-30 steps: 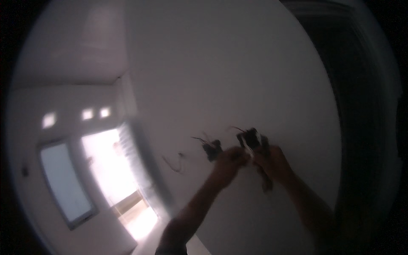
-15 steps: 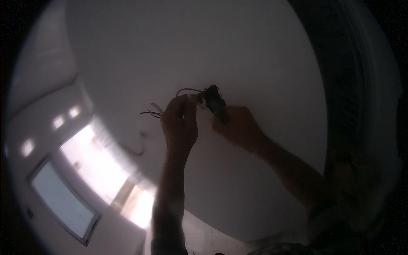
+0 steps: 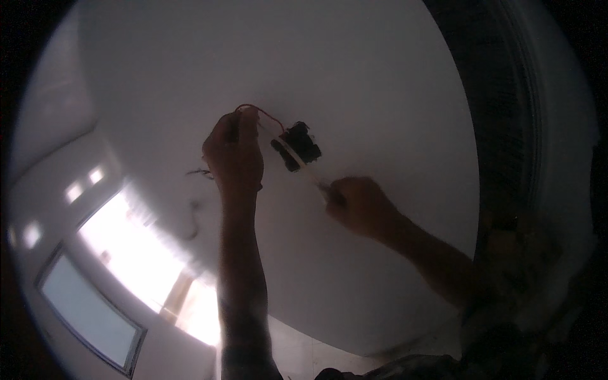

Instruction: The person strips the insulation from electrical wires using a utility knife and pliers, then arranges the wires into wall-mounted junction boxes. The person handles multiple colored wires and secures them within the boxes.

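Observation:
A dark, rough-edged hole (image 3: 305, 144) shows in a broad pale surface. From it a red wire (image 3: 271, 116) arcs over to my left hand (image 3: 234, 149), which is closed in a pinch with the wire at its fingertips. Across the hole's front runs a white cable (image 3: 292, 152), stretched between both hands. My right hand (image 3: 356, 202), below and right of the hole, is closed round the cable's lower end; motion blurs the fingertips there. Several thin bare wire ends (image 3: 200, 172) poke out beside my left wrist.
A hooked piece of cable (image 3: 194, 221) is at the left, below my left hand. Bright openings (image 3: 136, 247) and a framed pane (image 3: 92, 310) lie farther left. A dark curved band (image 3: 500, 95) borders the pale surface on the right.
My left hand has moved left and slightly up, away from the hole. My right hand has gone down and right, so the white cable now spans the gap between them and the hole is uncovered.

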Demonstrator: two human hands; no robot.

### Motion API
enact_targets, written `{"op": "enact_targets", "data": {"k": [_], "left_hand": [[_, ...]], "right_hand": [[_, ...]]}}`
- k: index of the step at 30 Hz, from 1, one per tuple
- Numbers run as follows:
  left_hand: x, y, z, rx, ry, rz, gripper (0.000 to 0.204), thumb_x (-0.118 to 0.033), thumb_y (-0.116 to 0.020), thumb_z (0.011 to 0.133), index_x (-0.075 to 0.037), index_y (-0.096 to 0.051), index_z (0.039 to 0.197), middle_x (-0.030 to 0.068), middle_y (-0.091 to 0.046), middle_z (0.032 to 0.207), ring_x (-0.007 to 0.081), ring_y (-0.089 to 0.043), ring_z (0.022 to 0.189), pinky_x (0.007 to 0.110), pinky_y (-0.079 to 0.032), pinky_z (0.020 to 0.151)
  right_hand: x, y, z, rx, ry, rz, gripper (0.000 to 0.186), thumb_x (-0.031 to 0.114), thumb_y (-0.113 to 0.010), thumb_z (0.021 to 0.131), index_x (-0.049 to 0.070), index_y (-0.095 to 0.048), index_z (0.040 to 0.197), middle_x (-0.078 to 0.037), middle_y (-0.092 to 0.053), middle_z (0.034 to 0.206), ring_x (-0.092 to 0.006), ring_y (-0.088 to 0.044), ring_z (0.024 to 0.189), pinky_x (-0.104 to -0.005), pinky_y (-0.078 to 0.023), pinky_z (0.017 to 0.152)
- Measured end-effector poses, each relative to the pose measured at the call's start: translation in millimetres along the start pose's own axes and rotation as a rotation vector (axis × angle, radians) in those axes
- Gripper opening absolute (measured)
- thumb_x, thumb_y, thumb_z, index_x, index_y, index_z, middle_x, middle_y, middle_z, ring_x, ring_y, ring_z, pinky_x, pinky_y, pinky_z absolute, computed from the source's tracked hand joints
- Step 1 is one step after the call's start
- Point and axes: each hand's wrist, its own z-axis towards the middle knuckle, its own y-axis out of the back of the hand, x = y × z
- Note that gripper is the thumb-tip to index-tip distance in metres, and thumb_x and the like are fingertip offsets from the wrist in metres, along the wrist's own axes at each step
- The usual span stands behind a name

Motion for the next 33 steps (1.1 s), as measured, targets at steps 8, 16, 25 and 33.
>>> {"op": "enact_targets", "data": {"k": [8,16,25,33], "left_hand": [[-2.5,13.1,0.9,0.244,-0.192,0.1,0.027,-0.022,-0.068,0.089,0.001,-0.06,0.078,0.0052,-0.058,0.065,0.0112,-0.047,0.06,0.03,-0.042,0.058],[7.4,11.7,54.0,0.346,-0.292,0.265,0.031,-0.032,-0.067,0.09,-0.002,-0.062,0.081,0.0093,-0.062,0.069,0.0163,-0.052,0.059,0.034,-0.044,0.058],[34.7,-9.6,65.2,0.31,-0.371,0.253,0.033,-0.031,-0.068,0.09,-0.001,-0.061,0.078,0.0088,-0.059,0.067,0.0143,-0.048,0.061,0.033,-0.042,0.059],[51.2,7.1,41.0,0.317,-0.443,0.183,0.03,-0.032,-0.067,0.09,-0.002,-0.068,0.086,0.0104,-0.065,0.071,0.0161,-0.057,0.062,0.032,-0.048,0.063]], "right_hand": [[9.6,13.3,33.6,-0.346,0.373,0.085,0.025,0.018,-0.066,0.087,-0.002,-0.062,0.102,-0.021,-0.065,0.088,-0.034,-0.067,0.077,-0.0442,-0.055,0.072],[25.5,4.6,92.1,-0.141,0.305,-0.306,0.037,0.007,-0.064,0.088,-0.004,-0.052,0.122,-0.024,-0.064,0.104,-0.0326,-0.068,0.091,-0.0402,-0.058,0.082],[37.5,20.7,102.5,0.256,0.086,-0.665,0.04,0.011,-0.056,0.092,-0.007,-0.048,0.127,-0.024,-0.066,0.097,-0.0298,-0.069,0.088,-0.0395,-0.06,0.076],[60.2,5.7,86.8,0.373,0.1,-0.704,0.025,0.008,-0.056,0.089,-0.007,-0.061,0.107,-0.023,-0.067,0.094,-0.0311,-0.069,0.087,-0.0429,-0.057,0.076]]}}
